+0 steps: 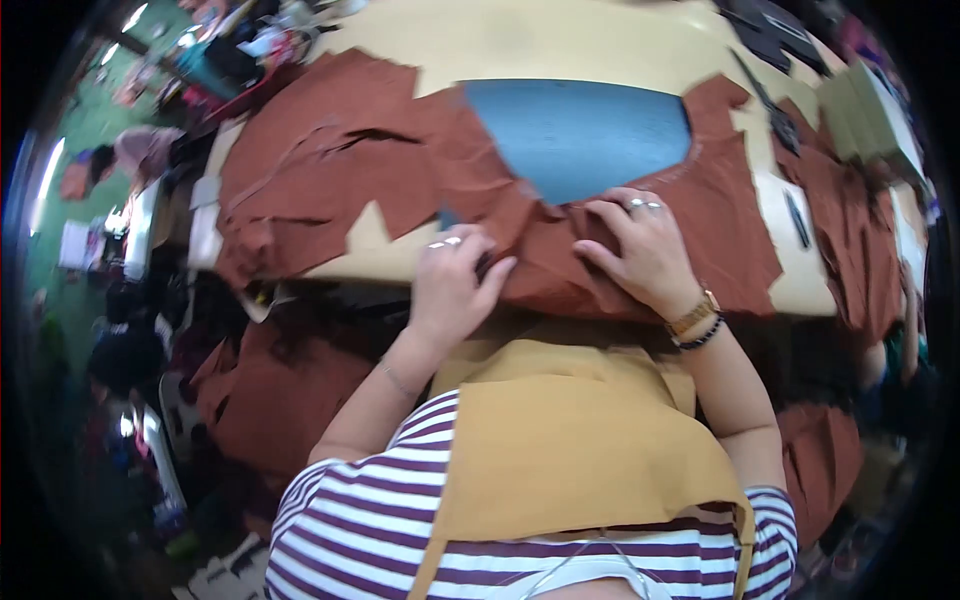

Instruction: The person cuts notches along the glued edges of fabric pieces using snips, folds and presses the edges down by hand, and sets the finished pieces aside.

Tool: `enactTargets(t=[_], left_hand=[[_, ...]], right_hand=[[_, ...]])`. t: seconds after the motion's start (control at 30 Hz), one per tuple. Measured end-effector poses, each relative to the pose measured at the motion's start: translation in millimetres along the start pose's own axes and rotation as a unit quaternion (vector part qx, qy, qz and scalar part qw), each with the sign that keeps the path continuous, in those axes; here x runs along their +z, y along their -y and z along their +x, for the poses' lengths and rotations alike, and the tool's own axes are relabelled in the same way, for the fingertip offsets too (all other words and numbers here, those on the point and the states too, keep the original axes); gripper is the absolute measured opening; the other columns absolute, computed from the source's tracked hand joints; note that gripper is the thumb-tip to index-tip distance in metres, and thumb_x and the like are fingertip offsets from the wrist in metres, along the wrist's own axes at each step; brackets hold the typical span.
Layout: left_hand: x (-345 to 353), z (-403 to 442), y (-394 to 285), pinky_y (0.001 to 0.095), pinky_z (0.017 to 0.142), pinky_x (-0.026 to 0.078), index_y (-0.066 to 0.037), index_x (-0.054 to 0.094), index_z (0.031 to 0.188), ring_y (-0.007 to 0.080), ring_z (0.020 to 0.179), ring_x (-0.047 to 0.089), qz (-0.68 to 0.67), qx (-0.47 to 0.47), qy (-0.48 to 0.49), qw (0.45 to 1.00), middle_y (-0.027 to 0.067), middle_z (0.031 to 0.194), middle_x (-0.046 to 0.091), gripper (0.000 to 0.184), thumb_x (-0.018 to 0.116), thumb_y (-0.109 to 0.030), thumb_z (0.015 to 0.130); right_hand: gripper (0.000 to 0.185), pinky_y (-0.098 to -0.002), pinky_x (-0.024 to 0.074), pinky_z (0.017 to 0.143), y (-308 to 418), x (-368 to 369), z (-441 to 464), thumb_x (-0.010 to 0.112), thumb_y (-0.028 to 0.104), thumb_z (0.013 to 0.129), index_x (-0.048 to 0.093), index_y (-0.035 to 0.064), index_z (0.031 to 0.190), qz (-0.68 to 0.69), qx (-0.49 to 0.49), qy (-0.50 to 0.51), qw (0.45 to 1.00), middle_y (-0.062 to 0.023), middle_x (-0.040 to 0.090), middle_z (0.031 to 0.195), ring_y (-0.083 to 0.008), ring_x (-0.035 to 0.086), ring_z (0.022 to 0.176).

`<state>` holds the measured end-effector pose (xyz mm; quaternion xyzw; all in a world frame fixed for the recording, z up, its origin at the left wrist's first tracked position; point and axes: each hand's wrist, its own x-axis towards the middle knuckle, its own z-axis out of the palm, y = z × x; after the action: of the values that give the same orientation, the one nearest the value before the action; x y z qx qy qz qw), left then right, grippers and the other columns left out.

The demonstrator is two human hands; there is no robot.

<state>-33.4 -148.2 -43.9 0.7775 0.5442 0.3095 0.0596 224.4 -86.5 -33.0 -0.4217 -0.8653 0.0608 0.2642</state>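
A rust-brown garment piece [735,215] is spread over the table, its curved neckline-like opening lying around a blue-grey board [590,130]. At the near edge, my left hand [455,275] has its fingers curled on the bunched cloth with the thumb close by; its fingertips are partly hidden in the folds. My right hand [645,245] rests on the same cloth below the opening, fingers bent and spread, thumb apart. Creased folds run between the two hands.
Black scissors [780,125] and a dark pen [797,220] lie at the right. More brown cloth [855,230] hangs over the right edge, near a pale box [870,120]. Brown cloth [275,400] is also below the table at left. Other people are at the sides.
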Motion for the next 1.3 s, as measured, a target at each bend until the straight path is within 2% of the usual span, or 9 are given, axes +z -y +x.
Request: enactTargets(t=[0.1, 0.27, 0.37, 0.47, 0.7, 0.93, 1.1, 1.17, 1.3], left_hand=[[-10, 3, 3, 0.0266, 0.079, 0.042, -0.007, 0.051, 0.096, 0.0114, 0.086, 0.051, -0.482, -0.229, -0.043, 0.844, -0.0006, 0.095, 0.056, 0.012, 0.052, -0.017, 0.103], [-110, -7, 89, 0.0303, 0.099, 0.045, -0.002, 0.062, 0.122, 0.0164, 0.107, 0.059, -0.627, -0.402, -0.186, 0.641, 0.0086, 0.118, 0.063, 0.038, 0.046, -0.031, 0.104], [-187, -70, 150, 0.0367, 0.099, 0.047, -0.001, 0.062, 0.120, 0.0255, 0.107, 0.063, -0.488, -0.379, -0.353, 0.703, 0.0128, 0.117, 0.065, 0.046, 0.044, -0.039, 0.101], [-261, -89, 94, 0.0433, 0.098, 0.049, -0.001, 0.062, 0.119, 0.0307, 0.109, 0.063, -0.294, -0.426, -0.574, 0.635, 0.0154, 0.121, 0.063, 0.049, 0.046, -0.041, 0.096], [-409, -167, 88, 0.0455, 0.089, 0.054, 0.004, 0.059, 0.106, 0.0326, 0.099, 0.064, 0.113, -0.107, -0.854, 0.496, 0.0197, 0.117, 0.061, 0.039, 0.049, -0.031, 0.092], [-400, -167, 152, 0.0447, 0.087, 0.050, 0.002, 0.055, 0.111, 0.0363, 0.096, 0.064, 0.486, -0.258, -0.436, 0.712, 0.0243, 0.103, 0.065, 0.038, 0.048, -0.033, 0.100], [-260, -295, 318, 0.0472, 0.095, 0.047, 0.006, 0.054, 0.122, 0.0454, 0.114, 0.056, 0.245, -0.449, -0.129, 0.850, 0.0323, 0.119, 0.059, 0.045, 0.045, -0.033, 0.101], [-183, -342, 336, 0.0479, 0.102, 0.042, 0.007, 0.053, 0.125, 0.0446, 0.121, 0.053, 0.080, -0.564, 0.066, 0.819, 0.0339, 0.124, 0.057, 0.058, 0.045, -0.045, 0.099], [-80, -331, 264, 0.0451, 0.117, 0.026, 0.002, 0.033, 0.147, 0.0421, 0.142, 0.029, 0.154, -0.646, -0.168, 0.729, 0.0305, 0.152, 0.029, 0.067, 0.045, -0.045, 0.100]], right_hand=[[0.039, -0.0431, 0.0452, 0.093, 3, -4, 10, 0.071, 0.034, 0.085, 0.064, 0.0055, 0.110, 0.068, 0.021, 0.009, 0.997, -0.0143, 0.063, 0.112, -0.0331, 0.058, 0.107], [0.029, -0.0421, 0.0456, 0.092, -31, -8, 18, 0.066, 0.023, 0.091, 0.063, 0.0032, 0.113, 0.081, 0.044, -0.037, 0.995, -0.0163, 0.063, 0.113, -0.0354, 0.058, 0.107], [0.027, -0.0406, 0.0443, 0.096, -59, -3, 8, 0.062, 0.021, 0.095, 0.062, 0.0014, 0.113, 0.051, 0.090, -0.016, 0.995, -0.0175, 0.062, 0.116, -0.0342, 0.057, 0.109], [0.028, -0.0392, 0.0433, 0.097, -64, 0, 6, 0.061, 0.021, 0.096, 0.062, 0.0005, 0.114, 0.075, 0.086, -0.011, 0.993, -0.0167, 0.061, 0.118, -0.0327, 0.057, 0.111], [0.027, -0.0382, 0.0413, 0.101, -71, 5, 5, 0.060, 0.020, 0.097, 0.062, 0.0011, 0.115, 0.042, 0.077, 0.024, 0.996, -0.0156, 0.059, 0.121, -0.0308, 0.056, 0.115], [0.025, -0.0391, 0.0427, 0.098, -66, 4, 6, 0.066, 0.018, 0.092, 0.063, 0.0021, 0.111, 0.033, 0.074, 0.005, 0.997, -0.0145, 0.061, 0.119, -0.0314, 0.056, 0.112], [0.025, -0.0404, 0.0444, 0.096, -57, -1, 6, 0.069, 0.018, 0.088, 0.065, 0.0028, 0.108, 0.031, 0.082, -0.011, 0.996, -0.0158, 0.061, 0.118, -0.0333, 0.056, 0.111], [0.026, -0.0405, 0.0452, 0.095, -57, -1, 6, 0.071, 0.018, 0.086, 0.065, 0.0032, 0.107, 0.035, 0.082, -0.023, 0.996, -0.0155, 0.062, 0.117, -0.0332, 0.056, 0.110], [0.025, -0.0404, 0.0453, 0.094, -53, -2, 6, 0.073, 0.017, 0.084, 0.066, 0.0035, 0.105, 0.054, 0.089, -0.040, 0.994, -0.0140, 0.062, 0.114, -0.0326, 0.056, 0.109]])
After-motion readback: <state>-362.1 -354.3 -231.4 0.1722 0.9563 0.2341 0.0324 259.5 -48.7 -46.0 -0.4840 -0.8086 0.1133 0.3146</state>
